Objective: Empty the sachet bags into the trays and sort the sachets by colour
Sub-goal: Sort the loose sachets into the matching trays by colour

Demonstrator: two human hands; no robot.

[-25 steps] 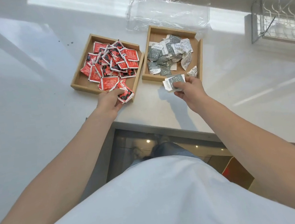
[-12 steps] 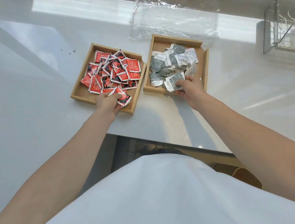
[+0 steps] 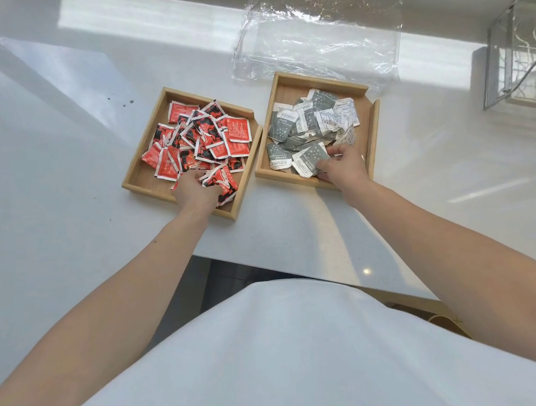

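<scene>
Two square wooden trays sit side by side on the white counter. The left tray (image 3: pixel 138 176) holds several red sachets (image 3: pixel 209 136). My left hand (image 3: pixel 193 191) lies over its near edge and grips a small bunch of red sachets (image 3: pixel 222 183). The right tray (image 3: pixel 372 130) holds several grey and white sachets (image 3: pixel 310 119). My right hand (image 3: pixel 344 165) reaches into its near side, fingers pinched on a couple of grey sachets (image 3: pixel 308 161) that rest on the pile.
A crumpled, empty clear plastic bag (image 3: pixel 315 40) lies flat just behind the right tray. A glass and metal box (image 3: pixel 520 54) stands at the far right. The counter's front edge (image 3: pixel 283 264) runs close under my forearms.
Both hands moved forward from the trays' near edges into the trays, carrying their sachets; the grey ones now lie on the pile inside the right tray.
</scene>
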